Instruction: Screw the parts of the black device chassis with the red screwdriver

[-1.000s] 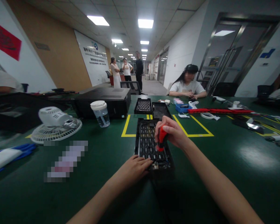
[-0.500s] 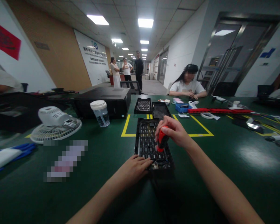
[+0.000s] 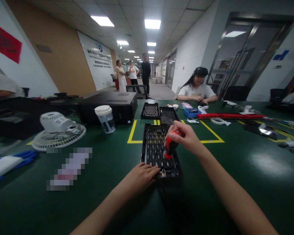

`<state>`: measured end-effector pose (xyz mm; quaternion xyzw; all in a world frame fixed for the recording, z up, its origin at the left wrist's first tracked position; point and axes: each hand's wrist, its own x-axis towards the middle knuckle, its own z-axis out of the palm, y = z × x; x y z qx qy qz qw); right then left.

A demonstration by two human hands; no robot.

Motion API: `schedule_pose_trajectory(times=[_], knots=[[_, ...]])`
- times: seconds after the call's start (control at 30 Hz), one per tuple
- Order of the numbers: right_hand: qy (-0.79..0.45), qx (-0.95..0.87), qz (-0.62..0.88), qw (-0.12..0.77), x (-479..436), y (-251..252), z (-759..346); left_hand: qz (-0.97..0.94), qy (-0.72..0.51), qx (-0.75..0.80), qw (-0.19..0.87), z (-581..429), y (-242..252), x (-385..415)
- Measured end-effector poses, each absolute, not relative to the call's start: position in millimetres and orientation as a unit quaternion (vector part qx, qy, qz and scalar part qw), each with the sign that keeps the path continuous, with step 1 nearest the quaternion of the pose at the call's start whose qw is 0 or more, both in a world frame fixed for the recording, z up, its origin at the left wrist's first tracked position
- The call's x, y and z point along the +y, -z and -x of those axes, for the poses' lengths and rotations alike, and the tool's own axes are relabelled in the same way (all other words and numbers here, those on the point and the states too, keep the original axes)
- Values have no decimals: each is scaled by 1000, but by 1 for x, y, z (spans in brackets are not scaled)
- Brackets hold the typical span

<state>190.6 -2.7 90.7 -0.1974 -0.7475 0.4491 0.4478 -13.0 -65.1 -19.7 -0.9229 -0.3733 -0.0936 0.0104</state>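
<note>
Head | right hand grips screwdriver | left hand flat on keyboard | no legible writing

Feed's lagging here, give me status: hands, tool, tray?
Right hand grips red screwdriver, tip down in black tray. Left hand rests on tray's near edge. Nothing blocking.

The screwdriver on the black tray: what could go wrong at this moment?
1. The right hand holds the red screwdriver upright with its tip down in the black tray; a slip might scratch the parts.
2. The left hand presses the tray's near edge, close to the tip, so a slip could hit its fingers.
3. Any small screws might roll away on the green table.
</note>
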Motion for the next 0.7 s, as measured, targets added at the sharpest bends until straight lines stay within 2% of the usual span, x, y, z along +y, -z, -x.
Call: schedule_pose_trajectory(times=[0.47,0.7], knots=[[-358,-754,277,477,-10,-95,-186,924,100,-368,14,13,22,-64],[-271,-763,300,504,-10,-91,-183,925,97,-368,13,13,21,-64]])
